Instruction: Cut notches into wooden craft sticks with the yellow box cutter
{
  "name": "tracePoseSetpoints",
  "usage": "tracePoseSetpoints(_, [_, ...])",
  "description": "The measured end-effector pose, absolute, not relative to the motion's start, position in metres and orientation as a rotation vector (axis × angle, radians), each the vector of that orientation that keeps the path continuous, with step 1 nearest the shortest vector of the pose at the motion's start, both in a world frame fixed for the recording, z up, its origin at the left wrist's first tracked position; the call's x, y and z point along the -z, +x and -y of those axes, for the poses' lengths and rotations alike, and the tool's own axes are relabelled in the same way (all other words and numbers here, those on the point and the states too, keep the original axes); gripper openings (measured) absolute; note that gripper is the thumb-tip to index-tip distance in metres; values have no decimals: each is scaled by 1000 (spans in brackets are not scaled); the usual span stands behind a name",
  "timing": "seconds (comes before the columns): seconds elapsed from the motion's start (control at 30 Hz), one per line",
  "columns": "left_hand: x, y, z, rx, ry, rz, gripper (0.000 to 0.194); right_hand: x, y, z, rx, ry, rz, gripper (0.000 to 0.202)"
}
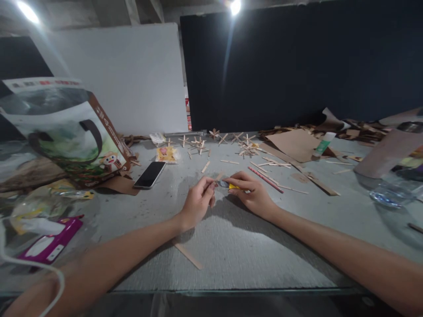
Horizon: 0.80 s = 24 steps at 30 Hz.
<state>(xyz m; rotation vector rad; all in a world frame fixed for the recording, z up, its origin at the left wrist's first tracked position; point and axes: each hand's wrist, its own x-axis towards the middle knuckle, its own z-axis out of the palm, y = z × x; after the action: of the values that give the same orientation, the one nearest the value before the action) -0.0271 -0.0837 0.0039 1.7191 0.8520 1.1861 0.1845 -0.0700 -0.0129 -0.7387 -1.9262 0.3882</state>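
Left hand (197,199): thumb and fingers pinched closed on thin wooden stick (219,176). Stick juts up between hands, beside blade (222,184); whether edge touches wood, cannot tell. Right hand (253,194): fingers closed round yellow-handled cutter knife (233,187), blade toward left fingertips. Just beyond right hand: red patterned pencil (266,179). Farther beyond both hands: crossed-stick pieces (199,145). Left of left hand: smartphone (150,175). Nearer wearer: loose flat stick (188,256).
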Motion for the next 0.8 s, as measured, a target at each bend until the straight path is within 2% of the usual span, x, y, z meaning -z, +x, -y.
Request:
tracePoseSetpoints(0.43, [-1,-28,83,-1169,1746,-850,32,15,185,68,-391,-679,1937,29])
tracePoseSetpoints(0.8, [0,-28,82,-1150,1767,-918,42,17,186,65,-383,-681,1949,30])
